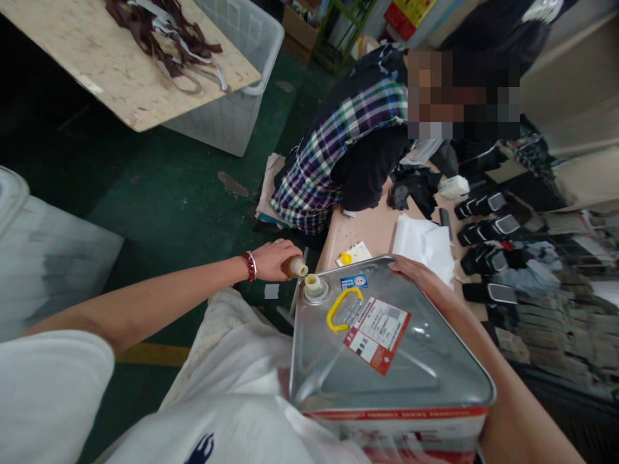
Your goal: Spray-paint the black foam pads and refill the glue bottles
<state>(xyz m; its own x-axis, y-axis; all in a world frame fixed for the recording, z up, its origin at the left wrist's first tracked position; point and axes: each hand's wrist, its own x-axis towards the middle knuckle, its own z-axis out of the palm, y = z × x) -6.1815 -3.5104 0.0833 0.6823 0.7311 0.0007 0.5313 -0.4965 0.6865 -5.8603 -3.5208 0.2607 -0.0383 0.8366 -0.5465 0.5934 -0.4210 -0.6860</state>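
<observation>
A square silver metal can (425,348) leans against my front, tilted, with a red and white label (380,332) and a yellow handle (333,317) on its top. My right hand (413,272) grips the can's far corner, its fingers over the edge. The can's pale spout (314,285) is uncapped. In my left hand (276,256), the fingers wrap round a small brownish bottle (293,267), mostly hidden by the hand. The bottle's open mouth points toward the spout, close beside it. I cannot tell whether liquid is flowing.
A person in a checked vest (358,122) sits bent over a worktable (372,225). On it lie a yellow cap (345,258), white sheets (423,241), black material (416,190) and several black shoe-like items (488,229). Plastic bins (53,251) and a board with straps (116,90) stand left.
</observation>
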